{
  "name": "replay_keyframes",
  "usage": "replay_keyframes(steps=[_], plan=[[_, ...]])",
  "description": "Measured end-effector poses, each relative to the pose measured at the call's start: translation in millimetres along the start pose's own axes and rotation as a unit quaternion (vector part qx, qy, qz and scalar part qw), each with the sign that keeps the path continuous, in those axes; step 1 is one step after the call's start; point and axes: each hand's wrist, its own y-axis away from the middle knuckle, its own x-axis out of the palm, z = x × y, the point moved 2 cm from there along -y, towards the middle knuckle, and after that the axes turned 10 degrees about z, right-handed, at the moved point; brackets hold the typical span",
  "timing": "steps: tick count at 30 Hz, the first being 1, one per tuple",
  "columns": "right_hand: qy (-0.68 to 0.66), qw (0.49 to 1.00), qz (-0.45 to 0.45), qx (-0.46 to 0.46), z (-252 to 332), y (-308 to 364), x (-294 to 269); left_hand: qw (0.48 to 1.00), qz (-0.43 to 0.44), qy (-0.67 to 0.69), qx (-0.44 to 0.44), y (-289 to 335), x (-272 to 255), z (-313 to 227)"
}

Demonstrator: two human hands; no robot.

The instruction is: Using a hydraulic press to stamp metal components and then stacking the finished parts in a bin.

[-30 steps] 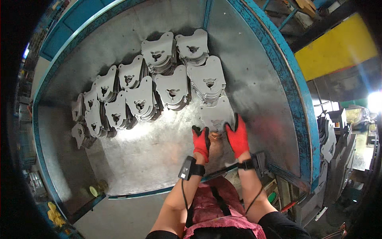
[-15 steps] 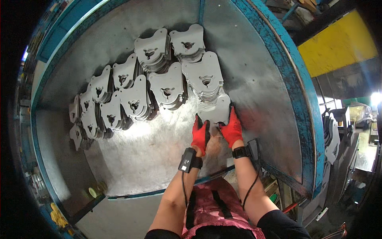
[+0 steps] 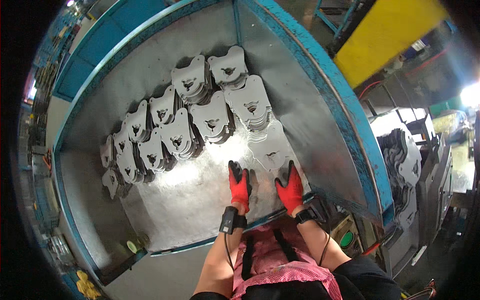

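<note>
The blue-rimmed metal bin (image 3: 350, 115) takes up most of what I look down on, its grey floor spread out ahead of me and bright with glare near the middle. Beyond its right wall is a yellow panel (image 3: 387, 37), and lower down on that side stands a pile of similar plates (image 3: 410, 162) outside the bin. Inside, the stacks of grey plates (image 3: 210, 111) run in rough rows from the far wall across to the left.

The nearest plate (image 3: 264, 143) lies flat at the right end, closest to me, just in front of a taller stack; I can't tell how many lie under it. My left hand (image 3: 239, 186) is empty, thumb and fingers spread, apart from the plate's near left corner. My right hand (image 3: 290, 189) is also spread and grips nothing; its fingertips come close to the near right edge, and I can't tell whether they touch.

I judge the step in hand to be setting plates down in stacks, with this one resting in place. The next move seems to call for either squaring its edges with light fingertips or lifting both hands clear.
</note>
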Motion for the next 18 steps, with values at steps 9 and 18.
replay_keyframes(steps=[9, 18], plan=[[-0.013, 0.997, 0.047, 0.063, 2, 65, -16, 0.973, 0.171, -0.057, -0.146, 82, -72, 26], [-0.080, 0.992, 0.065, 0.069, 46, 150, -33, 0.950, 0.217, -0.036, -0.222, 122, -112, -41]])
